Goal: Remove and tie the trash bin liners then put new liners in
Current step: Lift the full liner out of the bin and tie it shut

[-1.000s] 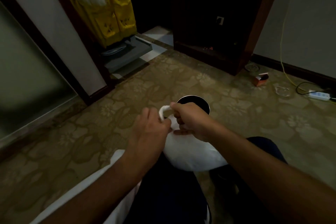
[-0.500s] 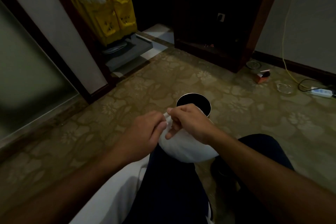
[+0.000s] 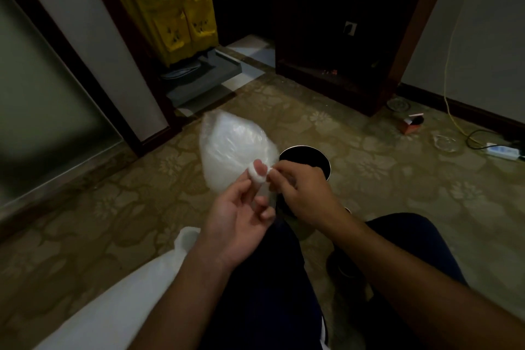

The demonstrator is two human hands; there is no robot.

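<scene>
Patterned carpet (image 3: 113,207) runs under your knees. Above them your left hand (image 3: 241,219), palm up, has the twisted neck of the translucent white plastic bin liner (image 3: 230,148) looped round a finger, and your right hand (image 3: 302,187) pinches the neck's end right beside it. From both grips the puffed liner points up and away to the left, with the round dark metal bin (image 3: 326,163) just behind your right hand.

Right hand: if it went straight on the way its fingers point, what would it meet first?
The liner, at its twisted neck wound round a finger of the left hand. The right hand appears to pinch that neck now, though depth is unclear.
</scene>
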